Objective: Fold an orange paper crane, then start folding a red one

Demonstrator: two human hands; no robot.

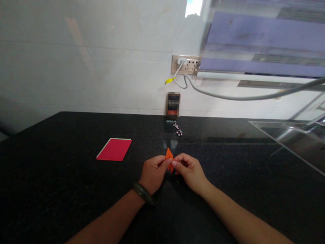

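Note:
A small folded piece of orange paper (169, 156) is pinched between both hands just above the black counter (63, 189). My left hand (153, 173) grips its left side with thumb and fingers; a dark bracelet sits on that wrist. From the right, my right hand (189, 171) pinches the same piece, fingertips meeting the left hand's. The lower part of the paper is hidden behind the fingers.
A stack of red paper sheets (114, 149) lies flat to the left of my hands. A small dark object (173, 105) with a keyring leans against the white wall. A wall socket (185, 64) with a grey cable is above. A steel sink (299, 139) is at right.

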